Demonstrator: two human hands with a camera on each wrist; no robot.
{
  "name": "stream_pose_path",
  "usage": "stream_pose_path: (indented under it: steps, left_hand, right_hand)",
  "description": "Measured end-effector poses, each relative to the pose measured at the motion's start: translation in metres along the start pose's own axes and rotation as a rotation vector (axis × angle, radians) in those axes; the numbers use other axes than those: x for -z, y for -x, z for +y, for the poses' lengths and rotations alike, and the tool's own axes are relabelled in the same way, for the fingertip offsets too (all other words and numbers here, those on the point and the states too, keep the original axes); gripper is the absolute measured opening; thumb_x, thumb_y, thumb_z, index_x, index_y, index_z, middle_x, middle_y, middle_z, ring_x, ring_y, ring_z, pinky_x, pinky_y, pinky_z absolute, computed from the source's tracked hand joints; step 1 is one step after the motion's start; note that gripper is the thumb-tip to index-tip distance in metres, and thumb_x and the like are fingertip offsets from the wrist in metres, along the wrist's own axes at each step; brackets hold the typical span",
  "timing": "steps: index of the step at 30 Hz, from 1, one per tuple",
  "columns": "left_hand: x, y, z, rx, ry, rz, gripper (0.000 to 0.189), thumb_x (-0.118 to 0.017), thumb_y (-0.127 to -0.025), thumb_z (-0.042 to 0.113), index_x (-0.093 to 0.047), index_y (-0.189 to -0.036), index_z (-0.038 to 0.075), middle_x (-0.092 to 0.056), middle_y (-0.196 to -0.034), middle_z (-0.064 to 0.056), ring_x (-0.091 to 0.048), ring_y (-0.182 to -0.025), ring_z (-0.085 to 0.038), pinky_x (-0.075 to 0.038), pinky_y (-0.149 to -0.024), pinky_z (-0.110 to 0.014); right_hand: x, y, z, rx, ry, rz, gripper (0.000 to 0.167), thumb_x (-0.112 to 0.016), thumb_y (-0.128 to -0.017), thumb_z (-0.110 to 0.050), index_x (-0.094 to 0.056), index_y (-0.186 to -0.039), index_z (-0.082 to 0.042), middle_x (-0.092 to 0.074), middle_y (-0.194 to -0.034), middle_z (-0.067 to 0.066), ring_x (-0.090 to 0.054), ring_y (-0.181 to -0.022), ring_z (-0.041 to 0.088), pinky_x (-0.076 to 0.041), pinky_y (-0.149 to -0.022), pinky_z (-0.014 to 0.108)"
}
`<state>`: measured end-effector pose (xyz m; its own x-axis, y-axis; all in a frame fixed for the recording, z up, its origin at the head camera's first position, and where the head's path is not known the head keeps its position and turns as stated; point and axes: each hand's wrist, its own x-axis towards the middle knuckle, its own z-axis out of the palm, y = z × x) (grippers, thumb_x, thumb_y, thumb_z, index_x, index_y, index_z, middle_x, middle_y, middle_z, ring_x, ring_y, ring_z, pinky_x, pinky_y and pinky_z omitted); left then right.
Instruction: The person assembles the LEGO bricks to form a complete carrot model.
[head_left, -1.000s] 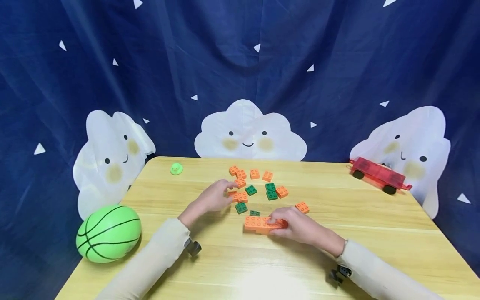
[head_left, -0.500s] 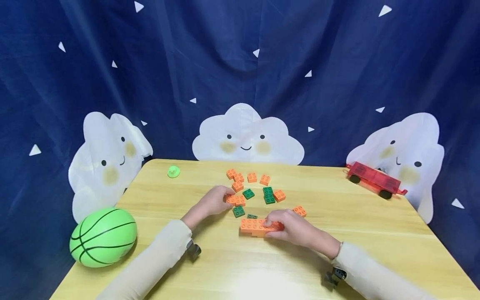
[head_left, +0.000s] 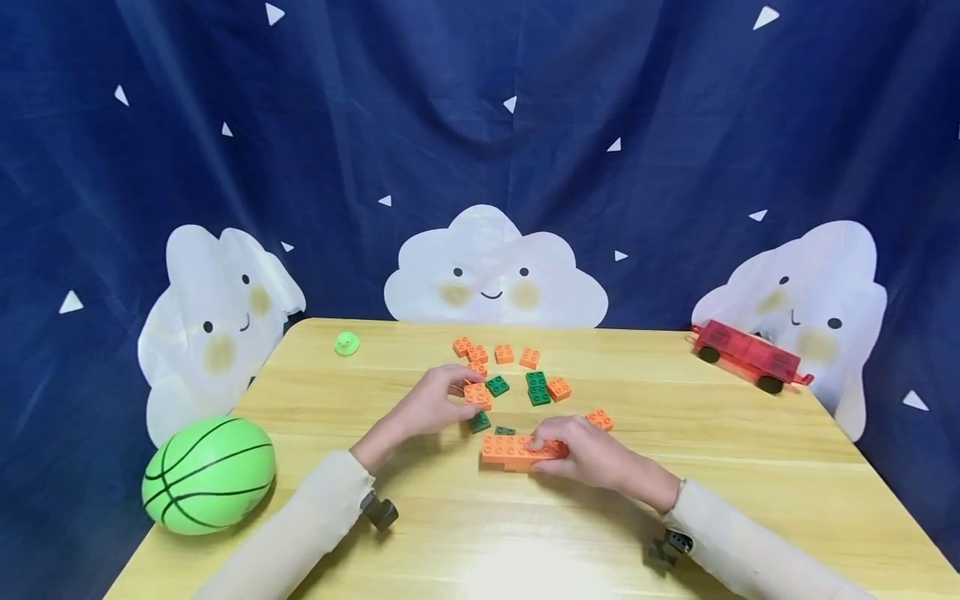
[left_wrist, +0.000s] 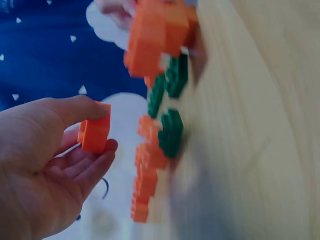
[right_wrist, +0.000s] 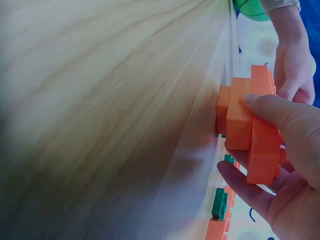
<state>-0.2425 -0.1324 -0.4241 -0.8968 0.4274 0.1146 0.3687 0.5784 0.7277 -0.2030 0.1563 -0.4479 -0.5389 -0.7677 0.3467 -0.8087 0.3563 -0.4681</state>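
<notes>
My left hand (head_left: 420,408) pinches an orange toy brick (left_wrist: 96,131) between thumb and fingers; the left wrist view shows it raised off the table. To the right, my right hand (head_left: 592,454) grips a stack of joined orange bricks (head_left: 504,450), thumb on the near side. In the right wrist view the stack (right_wrist: 240,117) has a long brick on top and smaller ones stepped below. A green brick (head_left: 480,422) lies just under my left fingers, and another green brick (head_left: 506,431) is partly hidden behind the stack.
Loose orange bricks (head_left: 504,354) and green bricks (head_left: 537,388) lie beyond my hands on the wooden table (head_left: 420,533). One orange brick (head_left: 600,419) is behind my right hand. A green ball (head_left: 210,475), a small green duck-like toy (head_left: 347,343) and a red wheeled wagon (head_left: 750,352) stand around the edges.
My left hand has closed on an orange brick from the cluster and lifted it slightly, moving a little right. The right hand keeps holding the stack in nearly the same place.
</notes>
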Motion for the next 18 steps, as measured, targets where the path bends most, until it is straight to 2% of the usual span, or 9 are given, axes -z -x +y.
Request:
stream_pose_path:
  steps: [4,8,15,18]
  left_hand:
    - [-0.003,0.006,0.013,-0.043,0.041,-0.048,0.048,-0.079,-0.089,0.016,-0.067,-0.134,0.013,-0.069,-0.134,-0.003,-0.067,-0.116,-0.022,-0.054,-0.104,-0.04]
    - [-0.005,0.011,0.019,-0.073,0.064,-0.085,0.044,-0.081,-0.087,0.017,-0.07,-0.13,0.015,-0.072,-0.127,0.0,-0.068,-0.109,-0.015,-0.055,-0.101,-0.038]
    - [-0.017,0.018,0.023,-0.142,-0.003,-0.191,0.044,-0.08,-0.09,0.026,-0.071,-0.129,0.008,-0.074,-0.122,-0.002,-0.069,-0.105,-0.015,-0.057,-0.098,-0.036]
    - [-0.018,0.021,0.025,-0.136,-0.02,-0.211,0.044,-0.079,-0.09,0.026,-0.071,-0.129,0.008,-0.075,-0.12,-0.002,-0.069,-0.104,-0.015,-0.057,-0.097,-0.036]
  right_hand:
    - [0.0,0.0,0.001,-0.002,-0.003,-0.003,0.016,-0.085,-0.085,-0.016,-0.071,-0.095,-0.018,-0.067,-0.084,-0.01,-0.043,-0.067,-0.003,-0.042,-0.06,0.015]
    - [0.001,-0.002,0.001,-0.004,0.0,-0.001,0.016,-0.085,-0.085,-0.017,-0.072,-0.095,-0.018,-0.069,-0.085,-0.009,-0.045,-0.068,-0.002,-0.044,-0.061,0.015]
    - [0.001,0.001,0.002,0.004,0.018,0.015,0.017,-0.085,-0.084,-0.015,-0.071,-0.094,-0.018,-0.069,-0.085,-0.01,-0.046,-0.067,0.0,-0.045,-0.062,0.016]
    - [0.001,0.0,0.002,0.01,0.018,0.014,0.017,-0.085,-0.084,-0.015,-0.072,-0.094,-0.017,-0.069,-0.086,-0.01,-0.047,-0.068,0.0,-0.046,-0.063,0.016]
